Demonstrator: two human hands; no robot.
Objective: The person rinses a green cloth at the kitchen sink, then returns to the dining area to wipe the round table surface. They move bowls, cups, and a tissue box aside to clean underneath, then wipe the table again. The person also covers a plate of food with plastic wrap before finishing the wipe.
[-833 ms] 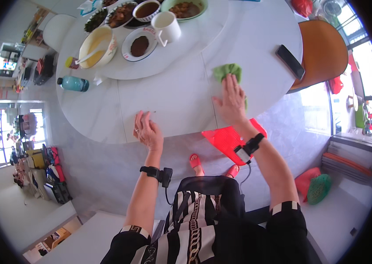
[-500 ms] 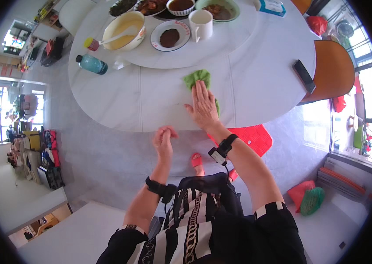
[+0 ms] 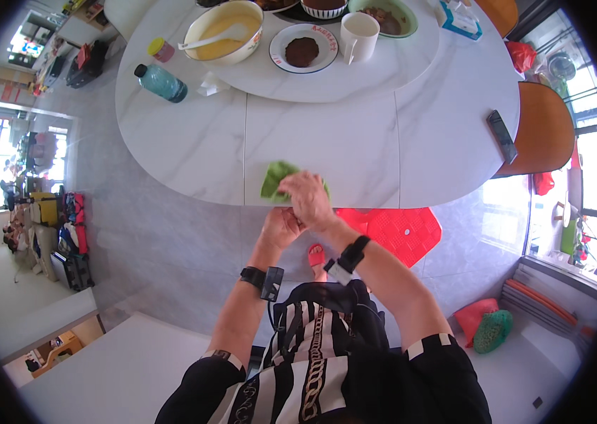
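A green cloth (image 3: 277, 179) lies bunched at the near edge of the white table. My right hand (image 3: 310, 201) is closed over it, fingers bent down onto the cloth. Just below that edge is my left hand (image 3: 281, 227), its fingers curled inward, close beneath the right hand. Whatever the left hand may hold is hidden. Both wrists wear black straps with small boxes.
On the raised round centre stand a bowl of yellow food (image 3: 222, 32) with a white spoon, a plate of dark powder (image 3: 303, 51) and a white mug (image 3: 359, 37). A blue bottle (image 3: 162, 83), crumpled tissue (image 3: 211, 84) and phone (image 3: 502, 136) lie farther out. A red stool (image 3: 406, 233) stands below.
My right hand has drawn the cloth toward me and leftward, from mid-table to the near edge. My left hand has moved right, to just under it. The view has shifted slightly.
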